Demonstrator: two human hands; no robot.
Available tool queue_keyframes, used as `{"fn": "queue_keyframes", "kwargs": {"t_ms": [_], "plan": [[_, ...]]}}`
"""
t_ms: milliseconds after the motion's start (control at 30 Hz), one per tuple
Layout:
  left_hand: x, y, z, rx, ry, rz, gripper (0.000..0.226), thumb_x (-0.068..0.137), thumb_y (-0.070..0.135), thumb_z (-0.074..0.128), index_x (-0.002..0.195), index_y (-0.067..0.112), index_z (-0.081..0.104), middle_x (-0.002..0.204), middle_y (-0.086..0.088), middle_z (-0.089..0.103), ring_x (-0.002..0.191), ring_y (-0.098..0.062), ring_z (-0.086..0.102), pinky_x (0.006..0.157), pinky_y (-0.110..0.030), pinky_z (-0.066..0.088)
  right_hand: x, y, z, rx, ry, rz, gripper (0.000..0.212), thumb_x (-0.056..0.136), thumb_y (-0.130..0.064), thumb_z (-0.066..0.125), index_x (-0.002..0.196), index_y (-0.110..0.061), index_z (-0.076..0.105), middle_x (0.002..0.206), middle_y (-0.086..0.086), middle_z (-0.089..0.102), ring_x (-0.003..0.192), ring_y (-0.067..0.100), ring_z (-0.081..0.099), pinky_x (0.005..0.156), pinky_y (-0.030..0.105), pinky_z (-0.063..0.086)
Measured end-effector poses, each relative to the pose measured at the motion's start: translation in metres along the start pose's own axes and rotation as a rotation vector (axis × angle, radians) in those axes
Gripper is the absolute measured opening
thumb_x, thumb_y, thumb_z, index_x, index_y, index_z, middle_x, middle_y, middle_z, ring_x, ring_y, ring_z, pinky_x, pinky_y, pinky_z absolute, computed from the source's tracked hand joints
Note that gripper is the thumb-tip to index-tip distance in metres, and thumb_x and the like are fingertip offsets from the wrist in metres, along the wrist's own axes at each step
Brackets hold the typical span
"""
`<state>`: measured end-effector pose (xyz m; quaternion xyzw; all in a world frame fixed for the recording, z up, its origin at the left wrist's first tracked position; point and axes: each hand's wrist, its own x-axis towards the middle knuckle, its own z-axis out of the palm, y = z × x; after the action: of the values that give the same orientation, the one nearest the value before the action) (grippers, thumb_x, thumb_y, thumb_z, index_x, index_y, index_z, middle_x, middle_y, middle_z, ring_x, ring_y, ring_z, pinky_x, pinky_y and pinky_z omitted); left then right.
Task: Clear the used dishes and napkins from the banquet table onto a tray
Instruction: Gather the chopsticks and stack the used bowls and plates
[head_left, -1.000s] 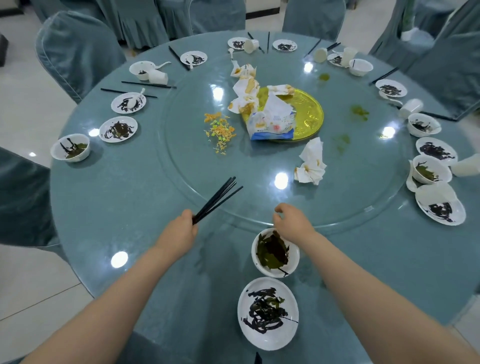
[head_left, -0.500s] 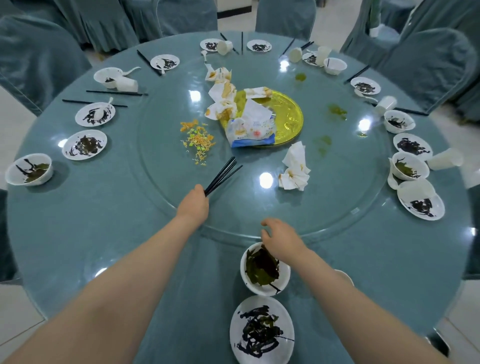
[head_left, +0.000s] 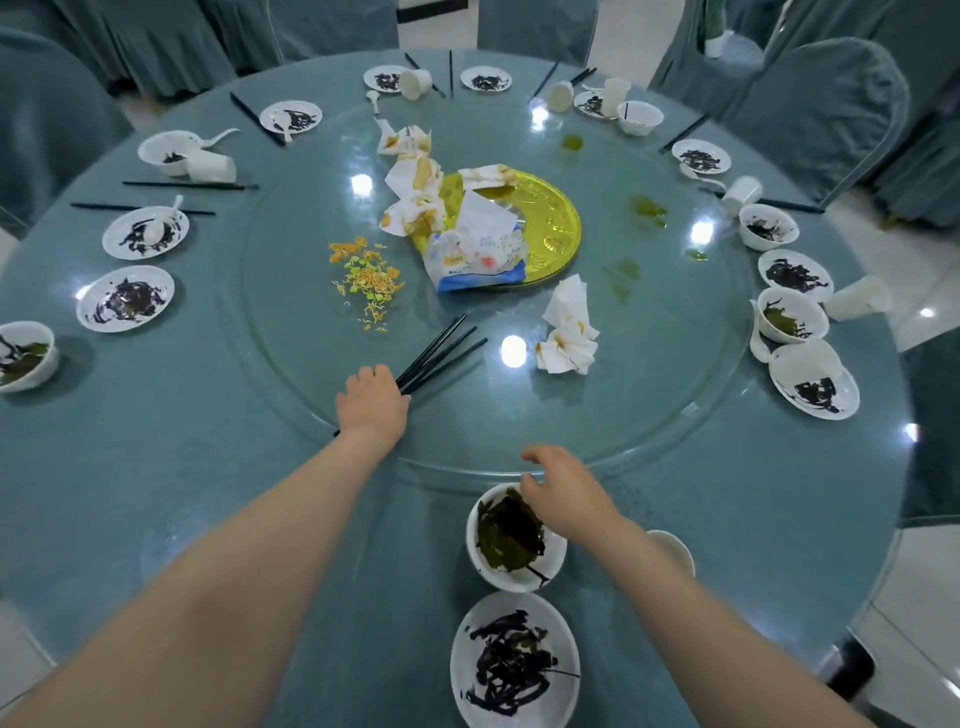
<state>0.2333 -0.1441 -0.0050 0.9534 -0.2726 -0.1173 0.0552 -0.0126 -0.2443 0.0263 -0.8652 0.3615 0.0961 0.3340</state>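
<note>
My left hand (head_left: 372, 401) holds a bundle of black chopsticks (head_left: 441, 349) low over the glass turntable (head_left: 649, 364); their tips fan out toward the gold tray (head_left: 553, 221). My right hand (head_left: 567, 489) hovers with loosely curled fingers over the far rim of a white bowl (head_left: 511, 540) of dark green leftovers and holds nothing. A white plate (head_left: 514, 660) with black smears lies nearest me. Crumpled napkins (head_left: 569, 332) lie right of the chopsticks, and more stained napkins (head_left: 415, 182) and a tissue pack (head_left: 478, 254) rest on the tray's left part.
Used plates, bowls, cups and chopsticks ring the round table edge, for example a plate (head_left: 125, 299) at left and a bowl (head_left: 792, 322) at right. Spilled orange and green scraps (head_left: 366, 278) lie on the glass. A small cup (head_left: 672, 548) stands behind my right forearm. Covered chairs surround the table.
My left hand has carried the chopsticks forward onto the turntable and lowered them, so their tips now spread apart. My right hand stays over the bowl's rim.
</note>
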Motion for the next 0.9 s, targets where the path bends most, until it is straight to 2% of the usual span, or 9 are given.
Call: {"fn": "queue_keyframes", "kwargs": {"t_ms": [100,200,267,367,700,833,900], "plan": [[0.001,-0.001,0.001,-0.02,-0.012,0.008,0.04,0.094,0.039,0.056,0.117,0.007,0.046,0.121,-0.012,0.049,0.113,-0.029,0.048,0.086,-0.041,0.045,-0.002,0.002,-0.001,0.014,-0.013,0.037,0.04,0.097,-0.027,0.047,0.136,-0.016,0.048,0.135,0.001,0.053,0.117,0.019,0.053,0.099,0.033,0.045],[0.0,-0.003,0.0,-0.076,-0.026,0.014,0.039,0.093,0.037,0.058,0.119,0.009,0.046,0.12,-0.011,0.049,0.109,-0.03,0.051,0.083,-0.043,0.049,-0.002,0.004,-0.005,-0.005,-0.043,0.076,0.036,0.096,-0.024,0.046,0.131,-0.016,0.053,0.12,0.001,0.062,0.105,0.019,0.059,0.089,0.032,0.049],[-0.001,-0.004,-0.002,-0.089,-0.037,0.025,0.036,0.094,0.036,0.057,0.12,0.013,0.047,0.12,-0.01,0.049,0.106,-0.03,0.053,0.08,-0.043,0.049,-0.004,0.006,-0.006,-0.021,-0.082,0.095,0.032,0.094,-0.022,0.046,0.123,-0.018,0.059,0.112,0.001,0.065,0.097,0.019,0.06,0.082,0.03,0.05],[-0.001,-0.007,-0.003,-0.108,-0.06,0.041,0.032,0.095,0.037,0.055,0.118,0.015,0.05,0.119,-0.008,0.052,0.105,-0.029,0.055,0.079,-0.041,0.049,-0.007,0.008,-0.005,-0.007,-0.102,0.092,0.022,0.093,-0.023,0.05,0.11,-0.021,0.065,0.099,0.0,0.067,0.089,0.018,0.062,0.08,0.035,0.054],[-0.002,-0.012,-0.004,-0.124,-0.064,0.044,0.037,0.092,0.043,0.059,0.115,0.015,0.051,0.118,-0.007,0.053,0.105,-0.029,0.055,0.074,-0.038,0.043,-0.015,0.006,-0.006,0.105,-0.027,0.098,0.017,0.094,-0.022,0.055,0.106,-0.02,0.066,0.09,-0.007,0.062,0.087,0.012,0.06,0.075,0.026,0.05],[-0.002,-0.015,-0.005,-0.127,-0.062,0.057,0.039,0.092,0.045,0.058,0.116,0.016,0.051,0.118,-0.007,0.053,0.105,-0.028,0.055,0.074,-0.038,0.044,-0.006,-0.003,-0.013,0.191,0.019,0.116,0.014,0.092,-0.019,0.056,0.102,-0.019,0.066,0.091,-0.005,0.063,0.086,0.013,0.059,0.067,0.024,0.045],[-0.002,-0.015,-0.006,-0.131,-0.064,0.065,0.039,0.093,0.047,0.055,0.116,0.015,0.051,0.119,-0.006,0.053,0.105,-0.027,0.055,0.074,-0.037,0.044,0.002,-0.012,-0.019,0.282,0.042,0.13,0.01,0.09,-0.016,0.057,0.095,-0.019,0.065,0.089,-0.001,0.066,0.084,0.016,0.062,0.067,0.028,0.052]]}}
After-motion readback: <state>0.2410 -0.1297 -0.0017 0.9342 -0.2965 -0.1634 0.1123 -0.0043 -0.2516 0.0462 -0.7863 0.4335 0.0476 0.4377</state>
